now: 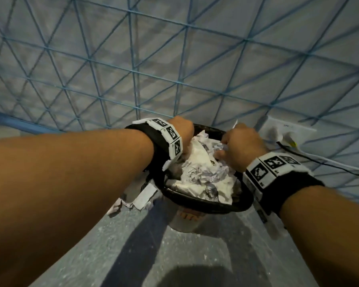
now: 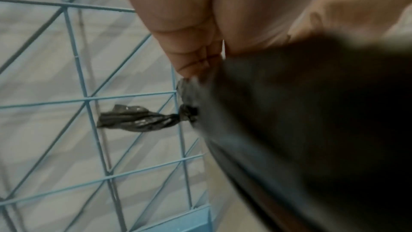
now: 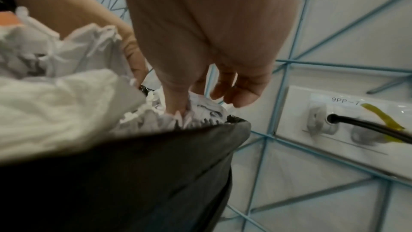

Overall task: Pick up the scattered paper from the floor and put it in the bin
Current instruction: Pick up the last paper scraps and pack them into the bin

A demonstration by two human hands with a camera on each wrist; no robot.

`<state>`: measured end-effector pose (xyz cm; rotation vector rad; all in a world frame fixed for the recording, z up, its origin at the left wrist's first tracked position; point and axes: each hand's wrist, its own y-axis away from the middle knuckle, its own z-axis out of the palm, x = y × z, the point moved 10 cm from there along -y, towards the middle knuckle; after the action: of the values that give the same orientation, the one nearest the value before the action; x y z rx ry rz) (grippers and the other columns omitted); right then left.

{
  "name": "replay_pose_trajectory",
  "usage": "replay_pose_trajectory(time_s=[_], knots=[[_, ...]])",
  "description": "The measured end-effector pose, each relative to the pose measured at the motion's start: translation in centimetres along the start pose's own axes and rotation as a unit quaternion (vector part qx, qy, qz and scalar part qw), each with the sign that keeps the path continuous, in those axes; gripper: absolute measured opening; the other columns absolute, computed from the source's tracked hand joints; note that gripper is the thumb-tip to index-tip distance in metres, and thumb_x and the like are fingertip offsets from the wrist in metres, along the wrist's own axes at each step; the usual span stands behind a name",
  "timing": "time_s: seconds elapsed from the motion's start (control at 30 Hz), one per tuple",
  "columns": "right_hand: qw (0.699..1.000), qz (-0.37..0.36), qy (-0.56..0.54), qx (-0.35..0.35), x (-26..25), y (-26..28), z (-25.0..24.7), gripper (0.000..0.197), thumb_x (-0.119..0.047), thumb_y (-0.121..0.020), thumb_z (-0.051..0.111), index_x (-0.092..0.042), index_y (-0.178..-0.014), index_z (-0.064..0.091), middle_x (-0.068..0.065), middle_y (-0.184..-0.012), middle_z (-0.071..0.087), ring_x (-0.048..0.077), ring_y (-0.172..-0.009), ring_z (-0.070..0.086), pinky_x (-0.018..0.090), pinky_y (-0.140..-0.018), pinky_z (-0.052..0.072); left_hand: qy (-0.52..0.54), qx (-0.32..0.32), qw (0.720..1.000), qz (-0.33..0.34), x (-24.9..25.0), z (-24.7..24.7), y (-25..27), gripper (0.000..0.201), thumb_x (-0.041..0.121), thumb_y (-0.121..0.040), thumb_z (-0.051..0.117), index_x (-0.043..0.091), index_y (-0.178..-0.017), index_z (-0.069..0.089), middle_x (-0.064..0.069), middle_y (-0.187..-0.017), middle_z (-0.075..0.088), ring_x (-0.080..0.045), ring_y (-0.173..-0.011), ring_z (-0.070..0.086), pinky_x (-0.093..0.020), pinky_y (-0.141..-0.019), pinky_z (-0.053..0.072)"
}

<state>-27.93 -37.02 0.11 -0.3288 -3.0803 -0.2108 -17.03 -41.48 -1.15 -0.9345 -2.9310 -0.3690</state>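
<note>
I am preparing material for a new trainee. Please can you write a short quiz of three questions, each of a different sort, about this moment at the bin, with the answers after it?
1. True or false: the bin is lined with a black bag and heaped with crumpled paper.
2. Which hand presses into the paper near the far rim? A) left hand B) right hand C) neither
3. Fill in: some paper scraps lie on the ______, to the left of the bin.

Key
1. True.
2. B; the right wrist view shows its fingers pushing down into the paper. The left hand is at the bin's left rim, its fingers hidden.
3. Floor.
</note>
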Motion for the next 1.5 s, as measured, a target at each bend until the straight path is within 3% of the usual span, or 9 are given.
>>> replay_pose_trajectory(time_s=[0.1,0.17,0.4,0.63,0.8,0.97,1.2,1.37,1.5], knots=[[0.998,-0.008,-0.033,-0.057,-0.1,-0.3,1.5,0.041,-0.045,-0.078,0.070,-0.012,-0.063,0.050,0.007,-0.073,0.050,0.027,-0.084,0.057,0.028,-0.066,0.038,-0.048,-0.027,0.998,0.030,1.0,0.5,-0.1,0.024,0.024,-0.083,0.066,0.016,-0.063,0.054,-0.005,-0.067,0.056,-0.028,-0.070,0.056,-0.030,-0.062,0.043],[0.995,-0.023,-0.051,-0.081,-0.2,-0.3,1.6,0.038,-0.047,-0.081,0.065,-0.009,-0.076,0.064,0.008,-0.079,0.061,0.025,-0.083,0.059,0.028,-0.067,0.043,-0.059,-0.046,0.996,0.046,1.5,0.6,0.3,0.032,0.025,-0.081,0.067,0.016,-0.057,0.048,-0.003,-0.063,0.052,-0.027,-0.068,0.057,-0.030,-0.063,0.045],[0.999,-0.017,-0.028,-0.034,-0.2,1.5,-3.0,0.045,-0.049,-0.085,0.058,-0.016,-0.115,0.062,0.012,-0.115,0.066,0.030,-0.106,0.059,0.034,-0.089,0.049,0.035,0.066,0.992,0.099,-0.1,-4.3,4.6,0.028,0.035,-0.092,0.052,0.020,-0.109,0.069,-0.004,-0.106,0.070,-0.026,-0.096,0.063,-0.026,-0.077,0.044],[0.979,-0.109,-0.127,0.120,-12.6,5.4,-7.3,0.037,-0.050,-0.082,0.056,-0.024,-0.108,0.063,0.006,-0.103,0.068,0.029,-0.100,0.060,0.038,-0.086,0.050,0.093,0.139,0.986,0.003,-11.5,-3.9,10.3,0.024,0.037,-0.089,0.057,0.021,-0.103,0.068,-0.002,-0.100,0.071,-0.022,-0.091,0.063,-0.027,-0.075,0.045],[0.976,-0.190,-0.100,0.045,-23.1,6.3,-2.1,0.028,-0.041,-0.084,0.057,-0.024,-0.107,0.058,0.003,-0.103,0.065,0.029,-0.098,0.059,0.035,-0.081,0.047,0.089,0.052,0.991,-0.087,-20.4,4.0,13.8,0.029,0.036,-0.087,0.060,0.020,-0.112,0.063,-0.004,-0.108,0.067,-0.025,-0.100,0.061,-0.025,-0.080,0.043],[0.983,-0.138,-0.053,-0.107,-25.2,3.3,8.4,0.029,-0.034,-0.084,0.060,-0.023,-0.110,0.059,0.007,-0.119,0.061,0.028,-0.108,0.057,0.034,-0.086,0.047,0.099,-0.043,0.984,-0.143,-26.1,12.9,15.7,0.043,0.040,-0.085,0.061,0.024,-0.125,0.053,-0.008,-0.126,0.052,-0.029,-0.115,0.053,-0.032,-0.094,0.041],[0.977,0.000,-0.037,-0.208,-22.4,0.4,20.5,0.043,-0.038,-0.082,0.063,-0.023,-0.121,0.053,0.013,-0.136,0.044,0.031,-0.114,0.054,0.036,-0.095,0.048,0.110,-0.116,0.979,-0.125,-25.7,21.2,14.2,0.069,0.037,-0.080,0.067,0.026,-0.140,0.036,-0.009,-0.146,0.035,-0.032,-0.128,0.044,-0.036,-0.103,0.038],[0.978,-0.011,-0.079,-0.194,-23.1,0.3,24.4,0.064,-0.036,-0.082,0.064,-0.029,-0.136,0.030,0.012,-0.141,0.028,0.038,-0.124,0.042,0.046,-0.103,0.040,0.063,-0.168,0.977,-0.116,-23.9,26.1,12.2,0.088,0.044,-0.074,0.071,0.029,-0.144,0.020,-0.013,-0.153,0.014,-0.041,-0.133,0.030,-0.048,-0.106,0.037],[0.975,-0.022,-0.040,-0.219,-22.6,1.2,26.9,0.053,-0.036,-0.086,0.059,-0.027,-0.133,0.037,0.011,-0.132,0.038,0.036,-0.120,0.043,0.045,-0.099,0.043,0.045,-0.150,0.977,-0.142,-24.1,26.8,12.1,0.059,0.035,-0.083,0.064,0.022,-0.134,0.038,-0.009,-0.135,0.037,-0.035,-0.122,0.039,-0.044,-0.092,0.044]])
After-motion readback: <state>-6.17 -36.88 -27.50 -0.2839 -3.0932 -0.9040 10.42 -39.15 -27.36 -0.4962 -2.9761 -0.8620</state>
